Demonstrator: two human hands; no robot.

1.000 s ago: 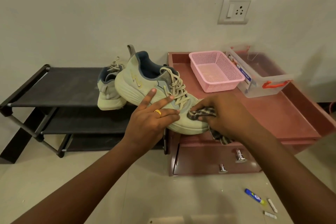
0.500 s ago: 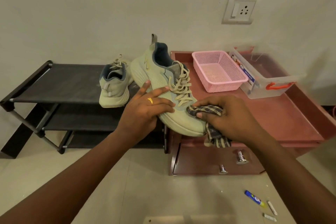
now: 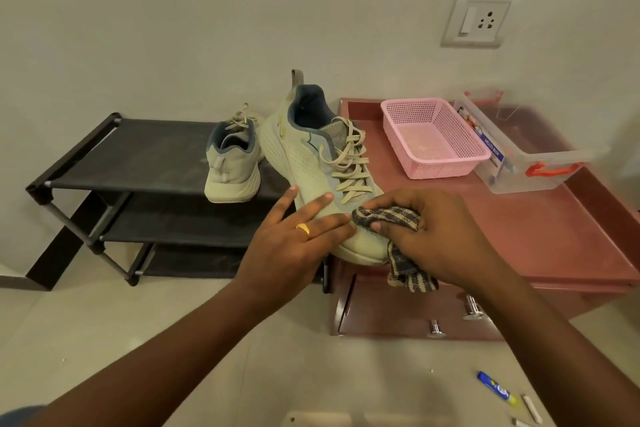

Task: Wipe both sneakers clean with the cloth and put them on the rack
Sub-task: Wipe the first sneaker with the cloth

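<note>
Near sneaker (image 3: pixel 304 163): pale green-grey, with a thick pale sole, beige laces and a dark blue inside. It is tipped, heel up high and toe down low.
Where it is: between the rack (image 3: pixel 138 156) and the bench (image 3: pixel 554 236), with its toe at the front left corner of the bench.
Other sneaker (image 3: pixel 232 173): same colours. It stands on the top shelf of the rack, heel toward the camera, just beside the near sneaker.
Cloth (image 3: pixel 388 220): dark and beige checks, bunched up on the toe of the near sneaker. One end hangs down past the bench edge.
Left hand (image 3: pixel 294 243): lies flat on the side of the near sneaker. Its fingers (image 3: pixel 320 210) are straight and a little apart. One has a gold ring.
Right hand (image 3: pixel 440 236): its fingers (image 3: pixel 391 199) are curled tight round the cloth and press it on the toe.
On the bench: a pink basket (image 3: pixel 433 139) and a clear box (image 3: pixel 526 163) with a red handle, well apart from the hands.
</note>
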